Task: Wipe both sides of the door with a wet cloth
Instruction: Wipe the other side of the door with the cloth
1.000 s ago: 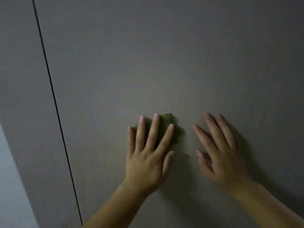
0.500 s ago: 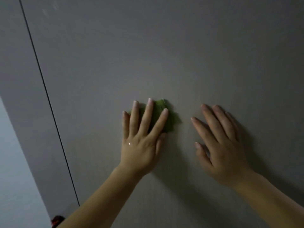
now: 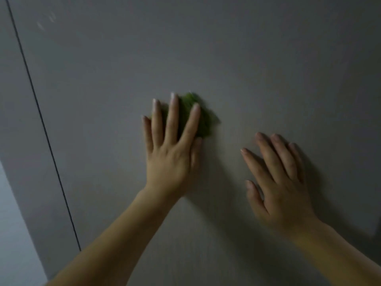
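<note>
A plain grey door (image 3: 226, 58) fills almost the whole view in dim light. My left hand (image 3: 173, 149) lies flat on it with straight, spread fingers and presses a small green cloth (image 3: 204, 118) against the surface. Most of the cloth is hidden under my fingers; only its upper right part shows. My right hand (image 3: 280, 182) rests flat on the door a little lower and to the right, fingers straight, apart from the cloth and holding nothing.
A thin dark vertical gap (image 3: 41, 124) marks the door's left edge, with the grey frame (image 3: 18, 131) beyond it. A paler wall strip (image 3: 14, 234) shows at the lower left corner. Faint light streaks (image 3: 47, 21) sit on the door's upper left.
My left hand has slid the green cloth upward on the door. My right hand has stayed in about the same place. The view has shifted a little upward and to the right.
</note>
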`<state>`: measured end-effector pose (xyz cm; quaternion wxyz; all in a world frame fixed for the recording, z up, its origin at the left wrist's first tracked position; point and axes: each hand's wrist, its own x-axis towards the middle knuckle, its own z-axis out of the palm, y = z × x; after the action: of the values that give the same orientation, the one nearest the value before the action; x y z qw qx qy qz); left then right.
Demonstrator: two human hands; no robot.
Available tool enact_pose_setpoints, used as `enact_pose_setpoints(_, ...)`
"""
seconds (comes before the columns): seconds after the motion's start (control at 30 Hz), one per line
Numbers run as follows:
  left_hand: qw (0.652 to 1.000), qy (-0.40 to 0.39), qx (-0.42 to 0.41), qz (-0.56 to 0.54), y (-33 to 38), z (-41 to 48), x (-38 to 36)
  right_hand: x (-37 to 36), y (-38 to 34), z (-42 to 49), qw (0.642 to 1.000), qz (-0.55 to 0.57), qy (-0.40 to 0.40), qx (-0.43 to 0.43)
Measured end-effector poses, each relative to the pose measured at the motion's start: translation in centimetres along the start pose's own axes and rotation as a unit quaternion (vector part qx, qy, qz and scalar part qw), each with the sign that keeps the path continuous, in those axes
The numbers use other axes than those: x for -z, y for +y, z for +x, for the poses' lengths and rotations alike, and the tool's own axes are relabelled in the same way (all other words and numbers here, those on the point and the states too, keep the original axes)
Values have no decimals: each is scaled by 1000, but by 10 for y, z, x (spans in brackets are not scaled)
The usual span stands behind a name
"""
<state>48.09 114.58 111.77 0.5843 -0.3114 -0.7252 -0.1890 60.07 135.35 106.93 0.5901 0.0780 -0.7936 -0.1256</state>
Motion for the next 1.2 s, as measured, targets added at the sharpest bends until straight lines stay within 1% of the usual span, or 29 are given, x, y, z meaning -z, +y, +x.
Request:
enact_pose_setpoints(0.07, 999, 18, 33, -8, 10, 12, -2, 3, 9, -5, 1000, -6, 3, -3)
enact_pose_setpoints(0.1, 1000, 14, 16, -13, 20, 7, -4, 5, 13, -8, 1000, -7, 3, -6)
enact_pose_setpoints(0.2, 994, -49, -100, -16, 54, -31, -11, 10, 26, -18, 1000, -13, 3, -6)
enact_pose_setpoints(0.27, 990, -61, -131, -2, 60, -38, -12, 14, 36, -23, 1000, -15, 6, -13)
enact_pose_setpoints(0.33, 993, -34, -116, 10, 58, -12, -13, 19, 46, -27, 999, -15, 6, -27)
enact_pose_setpoints(0.4, 998, -1, -62, 16, 59, 24, -14, 22, 53, -31, 999, -13, 0, -33)
enact_pose_setpoints(0.47, 1000, 19, -18, 2, 72, 39, -17, 26, 61, -35, 999, -10, 3, -42)
enact_pose_setpoints(0.5, 1000, 17, -24, -8, 82, 34, -19, 28, 65, -38, 998, -9, 8, -54)
enact_pose_setpoints(0.6, 993, -43, -108, -21, 113, -8, -24, 35, 76, -48, 996, -14, 15, -86)
enact_pose_setpoints(0.67, 988, -63, -137, -12, 123, -20, -24, 39, 81, -56, 995, -11, 11, -95)
enact_pose_setpoints(0.73, 990, -43, -132, -4, 127, -1, -25, 41, 84, -60, 995, -3, 8, -100)
enact_pose_setpoints(0.83, 997, -8, -81, -2, 135, 36, -28, 44, 91, -64, 995, 17, 10, -102)
enact_pose_setpoints(0.9, 998, -1, -67, -16, 148, 36, -30, 45, 95, -67, 994, 25, 17, -106)
enact_pose_setpoints(0.93, 996, -12, -84, -26, 156, 27, -31, 45, 97, -69, 994, 24, 20, -106)
enact_pose_setpoints(1.03, 982, -72, -172, -29, 176, -6, -32, 46, 103, -75, 995, 25, 21, -98)
enact_pose_setpoints(1.07, 980, -80, -183, -24, 179, -9, -32, 46, 105, -78, 994, 29, 21, -99)
enact_pose_setpoints(1.13, 982, -69, -178, -15, 183, 3, -32, 46, 109, -83, 994, 41, 22, -102)
enact_pose_setpoints(1.2, 988, -45, -148, -15, 188, 27, -34, 47, 112, -88, 994, 55, 17, -95)
